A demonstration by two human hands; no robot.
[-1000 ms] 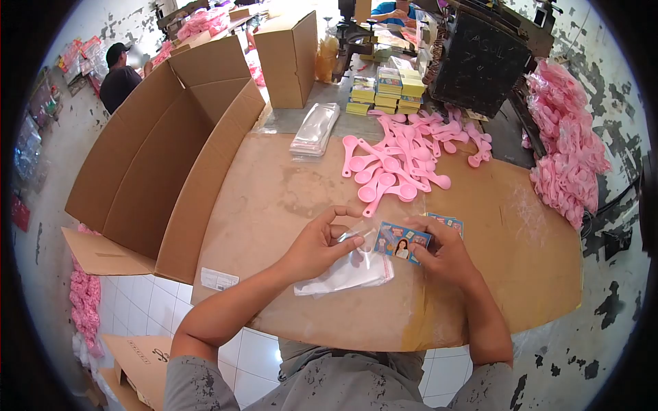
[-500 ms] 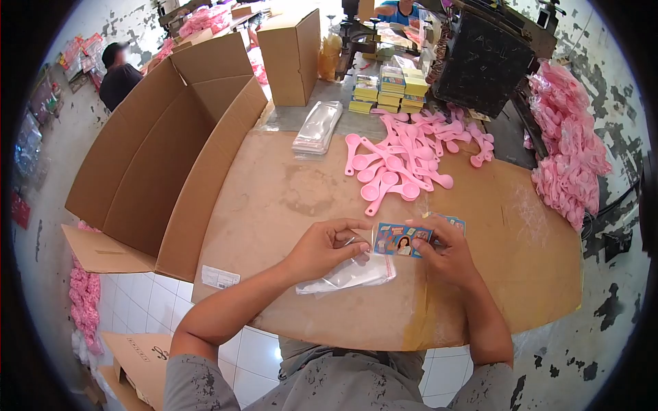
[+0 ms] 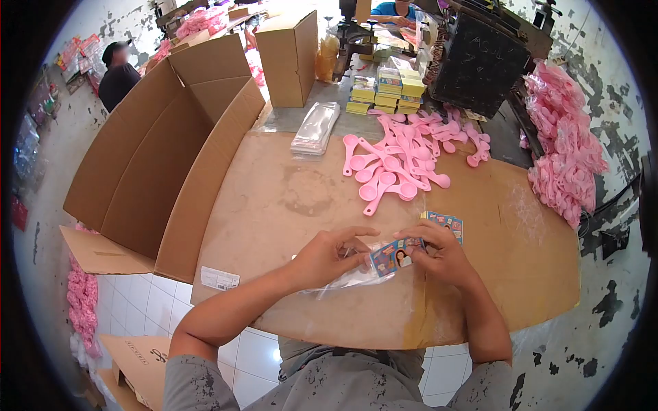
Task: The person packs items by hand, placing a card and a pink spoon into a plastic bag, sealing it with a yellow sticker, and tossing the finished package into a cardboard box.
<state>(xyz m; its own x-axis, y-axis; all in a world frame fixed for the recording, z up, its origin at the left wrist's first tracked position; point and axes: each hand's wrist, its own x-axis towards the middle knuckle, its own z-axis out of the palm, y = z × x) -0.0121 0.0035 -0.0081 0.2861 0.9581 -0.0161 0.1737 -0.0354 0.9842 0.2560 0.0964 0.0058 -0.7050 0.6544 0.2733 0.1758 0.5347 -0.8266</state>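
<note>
A printed blue card (image 3: 391, 259) with a picture on it is pinched in my right hand (image 3: 442, 256), tilted down to the left. My left hand (image 3: 327, 259) is closed on a clear plastic bag (image 3: 361, 276), its fingertips right at the card's left end. The bag lies low over the cardboard-covered table and is partly hidden by my left hand. Just beyond my right hand is a small stack of the same cards (image 3: 452, 225), partly covered by the fingers. Pink measuring spoons (image 3: 394, 161) lie in a loose pile beyond both hands.
A pile of clear bags (image 3: 315, 129) lies left of the spoons. Stacked cards (image 3: 387, 89) stand at the back, near a black machine (image 3: 476, 61). A large open carton (image 3: 157, 157) stands at the left, bagged pink goods (image 3: 565, 144) at the right. Two other people are farther back.
The card has moved slightly down and tilted, its left end now lower and at the left fingertips. Both hands have shifted a little, uncovering more of the card stack.
</note>
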